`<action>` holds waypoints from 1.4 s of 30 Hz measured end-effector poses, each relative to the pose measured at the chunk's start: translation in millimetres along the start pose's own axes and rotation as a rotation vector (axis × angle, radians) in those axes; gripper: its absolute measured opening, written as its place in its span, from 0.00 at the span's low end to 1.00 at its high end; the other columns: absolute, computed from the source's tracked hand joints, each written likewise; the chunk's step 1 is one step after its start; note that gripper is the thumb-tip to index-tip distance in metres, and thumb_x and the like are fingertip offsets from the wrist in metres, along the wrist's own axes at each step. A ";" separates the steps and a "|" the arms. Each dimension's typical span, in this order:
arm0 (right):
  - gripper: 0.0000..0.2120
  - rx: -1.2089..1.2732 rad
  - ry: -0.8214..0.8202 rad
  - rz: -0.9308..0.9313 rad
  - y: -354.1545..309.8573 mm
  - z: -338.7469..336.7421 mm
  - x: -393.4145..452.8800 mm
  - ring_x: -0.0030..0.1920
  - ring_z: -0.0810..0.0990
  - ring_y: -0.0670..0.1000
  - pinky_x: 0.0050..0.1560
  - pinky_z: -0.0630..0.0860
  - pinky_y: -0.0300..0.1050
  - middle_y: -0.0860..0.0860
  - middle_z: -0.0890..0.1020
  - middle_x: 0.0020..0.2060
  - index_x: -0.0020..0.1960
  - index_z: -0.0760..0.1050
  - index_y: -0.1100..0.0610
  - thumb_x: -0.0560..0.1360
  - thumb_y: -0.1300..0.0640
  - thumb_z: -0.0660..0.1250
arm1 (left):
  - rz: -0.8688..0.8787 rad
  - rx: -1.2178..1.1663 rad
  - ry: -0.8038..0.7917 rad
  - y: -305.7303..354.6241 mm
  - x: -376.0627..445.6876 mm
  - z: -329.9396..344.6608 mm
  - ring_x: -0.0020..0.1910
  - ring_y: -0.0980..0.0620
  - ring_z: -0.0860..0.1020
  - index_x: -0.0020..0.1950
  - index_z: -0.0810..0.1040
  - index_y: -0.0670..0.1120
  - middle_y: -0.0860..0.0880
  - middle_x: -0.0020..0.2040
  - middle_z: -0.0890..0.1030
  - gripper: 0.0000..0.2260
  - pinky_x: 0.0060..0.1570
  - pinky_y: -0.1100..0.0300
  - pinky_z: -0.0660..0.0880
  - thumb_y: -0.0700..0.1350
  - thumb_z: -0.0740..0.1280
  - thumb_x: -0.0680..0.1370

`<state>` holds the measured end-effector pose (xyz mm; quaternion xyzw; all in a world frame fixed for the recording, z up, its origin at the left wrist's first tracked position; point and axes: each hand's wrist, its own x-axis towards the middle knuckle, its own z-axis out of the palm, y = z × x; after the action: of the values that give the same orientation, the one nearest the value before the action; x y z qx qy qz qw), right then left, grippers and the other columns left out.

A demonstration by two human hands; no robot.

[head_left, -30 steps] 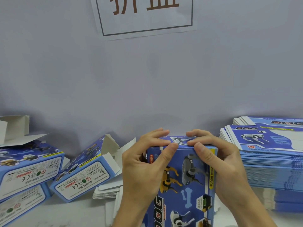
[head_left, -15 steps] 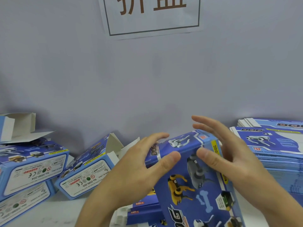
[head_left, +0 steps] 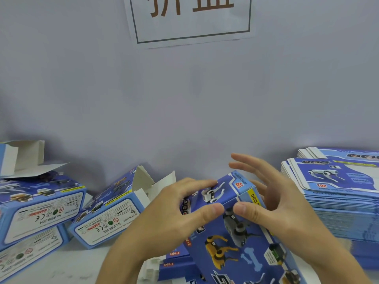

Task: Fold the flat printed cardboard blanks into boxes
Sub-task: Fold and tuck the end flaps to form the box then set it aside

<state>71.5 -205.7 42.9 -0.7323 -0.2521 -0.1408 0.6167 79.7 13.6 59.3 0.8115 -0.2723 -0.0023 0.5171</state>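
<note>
Your left hand (head_left: 174, 220) grips the folded box (head_left: 235, 228) at near centre, thumb and fingers curled on its closed top end. Your right hand (head_left: 272, 203) is spread, thumb touching. Light, crushable cardboard: hold it by its edges.

- The wall (head_left: 184, 111) closes off the far side; a paper sign (head_left: 190, 19) is fixed to it high up.
- On the right, a tall stack of flat blanks (head_left: 338, 193) blocks that side, just beside the right hand (head_left: 274, 203).
- On the left, folded boxes (head_left: 41, 206) lie piled, and a tilted box (head_left: 106, 214) with raised flaps leans near the left hand (head_left: 174, 218).
- The box being folded (head_left: 235, 228) fills the middle, both hands around its top end, the right fingers (head_left: 246, 167) spread above it.
- A few flat blanks (head_left: 174, 263) lie under the left wrist.
- Bare desk (head_left: 71, 265) shows only at the lower left, a narrow strip between the piled boxes and the left forearm.
- Above the piles, the space before the wall stands open.
</note>
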 end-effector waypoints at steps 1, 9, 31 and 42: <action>0.32 0.003 -0.003 0.004 1.2 -0.5 0.1 0.62 0.81 0.49 0.58 0.80 0.59 0.40 0.77 0.66 0.66 0.73 0.33 0.65 0.50 0.77 | 0.002 0.003 -0.006 -0.8 0.3 -0.5 0.57 0.66 0.79 0.64 0.76 0.63 0.68 0.57 0.78 0.23 0.49 0.64 0.81 0.65 0.70 0.70; 0.32 0.029 -0.028 0.027 2.3 -2.8 -1.2 0.62 0.81 0.49 0.60 0.79 0.61 0.40 0.78 0.65 0.65 0.74 0.34 0.65 0.52 0.77 | -0.036 -0.058 -0.055 -6.3 -1.5 -5.9 0.61 0.65 0.77 0.66 0.76 0.62 0.67 0.57 0.78 0.23 0.46 0.61 0.82 0.60 0.67 0.71; 0.26 -0.018 -0.035 0.009 14.8 -6.2 -3.6 0.56 0.84 0.48 0.51 0.81 0.38 0.41 0.84 0.57 0.69 0.72 0.39 0.72 0.51 0.71 | 0.081 0.442 -0.076 11.1 6.8 12.0 0.54 0.56 0.80 0.64 0.75 0.50 0.53 0.57 0.81 0.23 0.46 0.54 0.81 0.60 0.52 0.78; 0.37 -0.046 -0.031 0.014 11.8 7.3 -0.3 0.66 0.76 0.40 0.66 0.76 0.48 0.34 0.76 0.67 0.68 0.67 0.28 0.62 0.41 0.77 | 0.081 0.104 0.572 -0.2 3.2 -16.2 0.33 0.44 0.81 0.44 0.79 0.47 0.47 0.35 0.80 0.20 0.27 0.44 0.80 0.56 0.55 0.85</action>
<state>76.9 -200.0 31.5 -0.7502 -0.2534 -0.1307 0.5966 87.2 25.8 67.5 0.7929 -0.1477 0.2612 0.5304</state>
